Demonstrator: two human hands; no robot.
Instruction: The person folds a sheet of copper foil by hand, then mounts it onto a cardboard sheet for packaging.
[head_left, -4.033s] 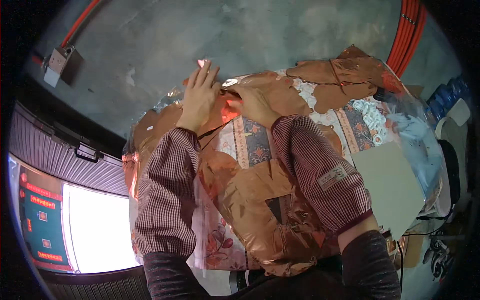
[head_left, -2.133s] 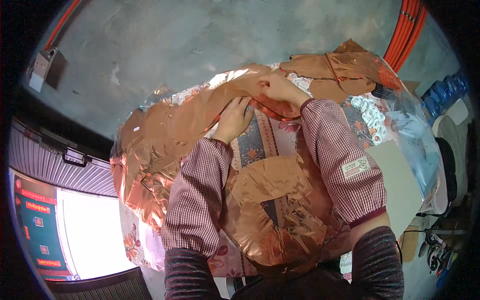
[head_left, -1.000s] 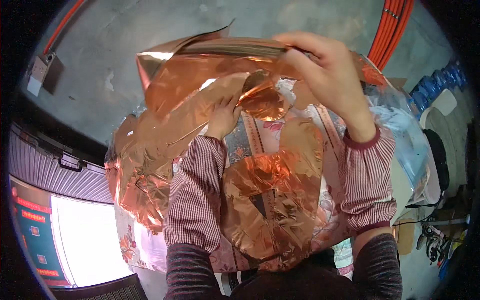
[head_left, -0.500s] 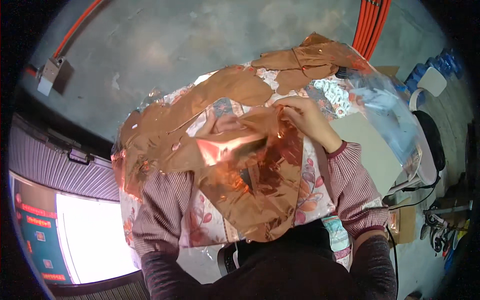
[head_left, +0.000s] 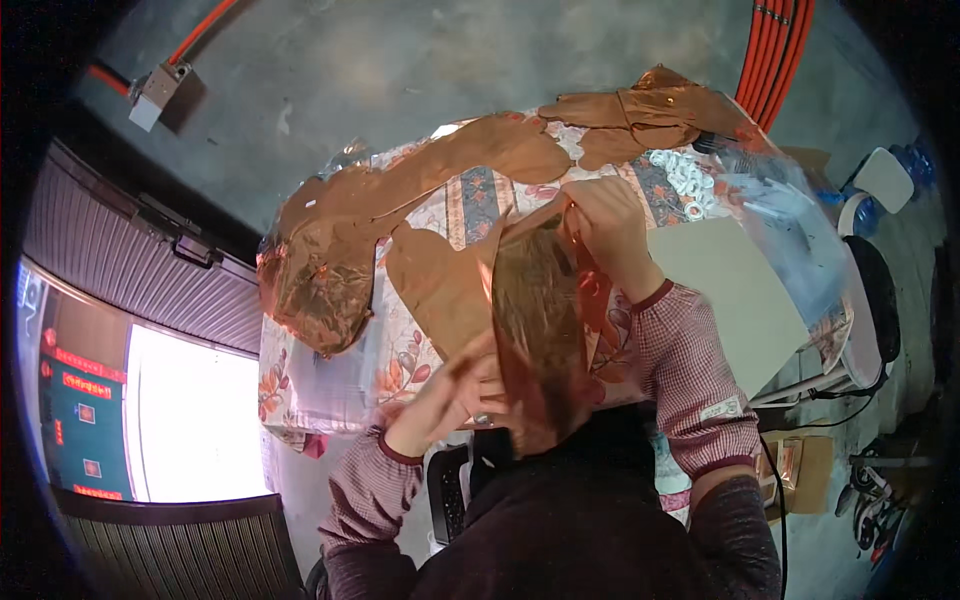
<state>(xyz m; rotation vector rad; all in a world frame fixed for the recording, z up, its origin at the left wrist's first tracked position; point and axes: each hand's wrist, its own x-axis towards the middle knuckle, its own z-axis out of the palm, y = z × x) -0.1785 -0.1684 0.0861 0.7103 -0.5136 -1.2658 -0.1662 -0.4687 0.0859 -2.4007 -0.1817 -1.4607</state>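
Since half a second ago, the copper foil sheet point(head_left: 540, 320) has been drawn toward the body (it lay spread over the counter point(head_left: 740, 290) before). Its far edge is pinched by the right hand point(head_left: 610, 225), its near edge by the left hand point(head_left: 455, 390), so each grip is clenched on it. More crumpled foil point(head_left: 330, 270) is seen on the floral cloth point(head_left: 400, 360).

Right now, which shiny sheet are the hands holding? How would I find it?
Find the table with the flowery cloth. Several copper foil sheets lie flat on it, but near its front edge one sheet is lifted up. The right hand pinches its top and the left hand holds its bottom, so it is the only sheet standing off the cloth.
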